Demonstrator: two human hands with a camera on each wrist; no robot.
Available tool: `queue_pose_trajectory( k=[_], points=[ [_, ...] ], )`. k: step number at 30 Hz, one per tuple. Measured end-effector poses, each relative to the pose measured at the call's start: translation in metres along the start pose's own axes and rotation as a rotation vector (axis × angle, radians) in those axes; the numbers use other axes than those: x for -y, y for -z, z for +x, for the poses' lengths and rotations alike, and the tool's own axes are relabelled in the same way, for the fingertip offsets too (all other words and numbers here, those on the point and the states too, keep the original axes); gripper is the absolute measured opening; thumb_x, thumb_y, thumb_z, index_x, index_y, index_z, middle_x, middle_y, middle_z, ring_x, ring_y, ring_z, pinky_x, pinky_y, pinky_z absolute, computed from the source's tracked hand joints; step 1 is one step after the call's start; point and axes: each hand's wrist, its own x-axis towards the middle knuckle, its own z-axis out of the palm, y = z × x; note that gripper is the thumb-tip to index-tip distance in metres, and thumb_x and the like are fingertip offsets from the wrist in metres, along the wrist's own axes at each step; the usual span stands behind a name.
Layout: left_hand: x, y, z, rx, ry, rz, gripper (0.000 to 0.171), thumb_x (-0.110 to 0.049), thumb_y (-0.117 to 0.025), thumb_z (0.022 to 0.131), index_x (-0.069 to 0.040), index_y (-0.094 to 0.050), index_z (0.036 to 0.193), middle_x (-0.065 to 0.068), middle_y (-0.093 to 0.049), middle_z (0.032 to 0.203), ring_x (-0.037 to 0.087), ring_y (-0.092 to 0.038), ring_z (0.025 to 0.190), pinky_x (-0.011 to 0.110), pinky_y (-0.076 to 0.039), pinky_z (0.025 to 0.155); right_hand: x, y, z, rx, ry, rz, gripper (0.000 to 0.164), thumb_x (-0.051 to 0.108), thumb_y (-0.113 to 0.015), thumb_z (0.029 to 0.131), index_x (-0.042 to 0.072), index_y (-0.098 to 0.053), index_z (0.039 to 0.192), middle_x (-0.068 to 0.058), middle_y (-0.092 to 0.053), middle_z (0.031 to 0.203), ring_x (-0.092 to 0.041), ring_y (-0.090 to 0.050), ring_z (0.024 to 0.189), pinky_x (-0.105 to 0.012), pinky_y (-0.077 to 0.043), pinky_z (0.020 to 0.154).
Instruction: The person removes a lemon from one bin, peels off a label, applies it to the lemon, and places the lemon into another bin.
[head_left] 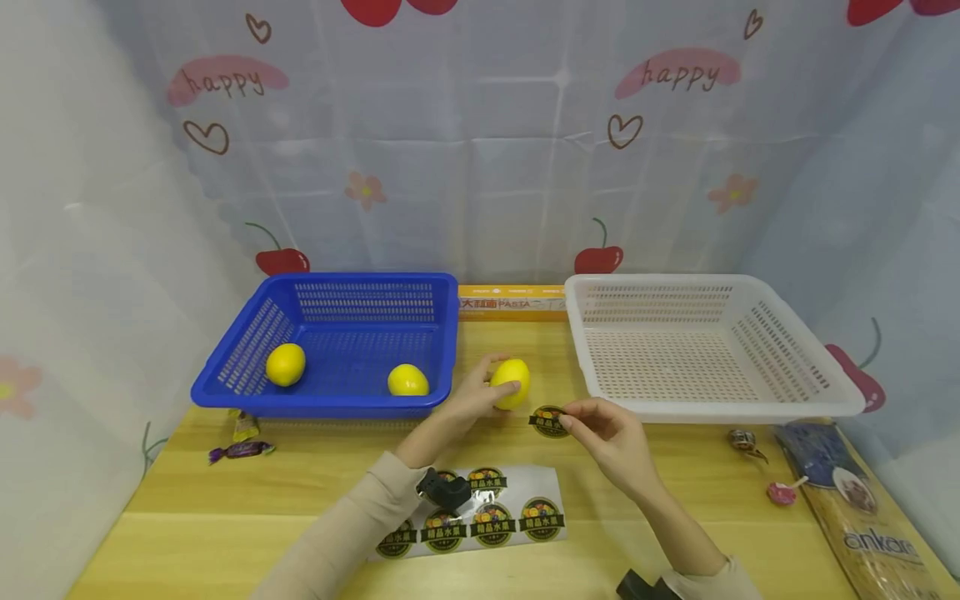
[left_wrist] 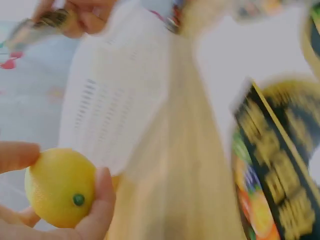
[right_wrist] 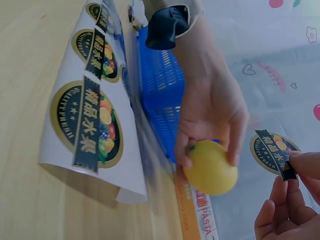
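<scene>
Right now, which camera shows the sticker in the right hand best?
The right wrist view: the sticker looks biggest there, its printed front plain to see. The head view shows it small; the left wrist view shows it blurred, edge-on.

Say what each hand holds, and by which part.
Left hand: lemon, gripped by its sides between thumb and fingers. Right hand: sticker, pinched at one edge between thumb and fingers.

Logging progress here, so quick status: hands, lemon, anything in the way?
Left hand holding lemon. Right hand pinching sticker. Sticker apart from lemon. Nothing visible between them.
</scene>
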Motion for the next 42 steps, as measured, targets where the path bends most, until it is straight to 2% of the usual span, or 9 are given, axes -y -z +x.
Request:
queue_pose_trajectory(
  k=[3, 4, 8, 13, 19, 26, 31, 38, 42],
  points=[
    [-0.009, 0.000, -0.004, 0.028, 0.020, -0.216, 0.056, -0.008, -0.056, 0.093, -0.007, -0.032, 0.143, 0.030, -0.039, 0.129, 0.033, -0.056, 0.099, 0.051, -0.051, 0.084, 0.002, -0.001, 0.005, -0.011, 0.005, 0.001, 0.010, -0.011, -0.063, 0.083, -0.006, -0.065, 0.091, -0.007, -0.066, 0.085, -0.009, -0.062, 0.075, -0.020, -0.053, 0.067],
    [-0.012, 0.000, -0.005, 0.036, 0.021, -0.252, 0.055, -0.008, -0.055, 0.093, -0.008, -0.032, 0.143, 0.029, -0.039, 0.129, 0.032, -0.056, 0.098, 0.050, -0.051, 0.084, 0.003, -0.001, 0.007, -0.013, 0.010, 0.003, 0.010, -0.011, -0.063, 0.083, -0.006, -0.065, 0.091, -0.007, -0.066, 0.085, -0.009, -0.062, 0.075, -0.020, -0.053, 0.067],
    [-0.021, -0.002, -0.011, 0.039, 0.031, -0.344, 0.052, -0.011, -0.057, 0.091, -0.006, -0.034, 0.138, 0.024, -0.044, 0.125, 0.026, -0.055, 0.093, 0.036, -0.055, 0.075, 0.005, -0.001, 0.015, -0.016, 0.008, 0.017, 0.009, -0.012, -0.062, 0.083, -0.008, -0.065, 0.090, -0.004, -0.066, 0.084, -0.008, -0.062, 0.075, -0.020, -0.053, 0.068],
    [-0.031, -0.001, -0.015, 0.027, 0.023, -0.419, 0.043, -0.015, -0.055, 0.093, -0.005, -0.038, 0.131, 0.017, -0.048, 0.119, 0.020, -0.052, 0.086, 0.023, -0.048, 0.064, 0.010, 0.004, 0.025, -0.014, -0.032, 0.012, 0.008, -0.008, -0.063, 0.084, -0.009, -0.064, 0.092, 0.003, -0.064, 0.086, -0.007, -0.061, 0.078, -0.019, -0.052, 0.070],
    [-0.037, 0.004, -0.016, 0.060, 0.003, -0.394, 0.047, -0.025, -0.049, 0.098, -0.009, -0.039, 0.141, 0.018, -0.046, 0.122, 0.016, -0.048, 0.077, 0.021, -0.044, 0.061, 0.019, 0.010, 0.042, 0.019, -0.056, 0.029, 0.010, -0.005, -0.063, 0.086, -0.010, -0.063, 0.094, 0.005, -0.064, 0.088, -0.008, -0.062, 0.080, -0.020, -0.052, 0.074],
    [-0.040, 0.004, -0.015, 0.093, 0.025, -0.328, 0.049, -0.039, -0.037, 0.101, -0.009, -0.040, 0.139, 0.011, -0.050, 0.097, 0.014, -0.048, 0.064, 0.021, -0.044, 0.056, 0.023, 0.005, 0.056, 0.056, -0.056, 0.029, 0.010, -0.003, -0.065, 0.085, -0.009, -0.064, 0.094, 0.006, -0.066, 0.087, -0.010, -0.064, 0.079, -0.023, -0.054, 0.073],
    [-0.041, 0.004, -0.015, 0.106, 0.035, -0.299, 0.049, -0.041, -0.030, 0.102, -0.009, -0.043, 0.136, 0.009, -0.050, 0.091, 0.014, -0.049, 0.061, 0.021, -0.043, 0.054, 0.023, -0.003, 0.061, 0.073, -0.076, 0.019, 0.012, -0.002, -0.066, 0.084, -0.009, -0.065, 0.094, 0.006, -0.067, 0.087, -0.009, -0.065, 0.080, -0.022, -0.053, 0.074],
    [-0.043, 0.003, -0.017, 0.145, 0.018, -0.309, 0.056, -0.046, -0.023, 0.102, -0.007, -0.042, 0.137, 0.009, -0.051, 0.092, 0.013, -0.048, 0.061, 0.020, -0.040, 0.051, 0.020, -0.012, 0.066, 0.074, -0.072, 0.015, 0.011, -0.003, -0.065, 0.085, -0.010, -0.064, 0.093, -0.019, -0.066, 0.091, -0.007, -0.063, 0.081, -0.021, -0.052, 0.074],
    [-0.046, 0.004, -0.019, 0.165, 0.014, -0.318, 0.060, -0.048, -0.018, 0.101, -0.006, -0.040, 0.138, 0.010, -0.050, 0.091, 0.014, -0.045, 0.061, 0.020, -0.038, 0.051, 0.019, -0.014, 0.068, 0.054, -0.059, -0.011, 0.011, -0.002, -0.066, 0.085, -0.009, -0.065, 0.093, -0.023, -0.065, 0.091, -0.007, -0.062, 0.079, -0.020, -0.052, 0.072]
  ],
)
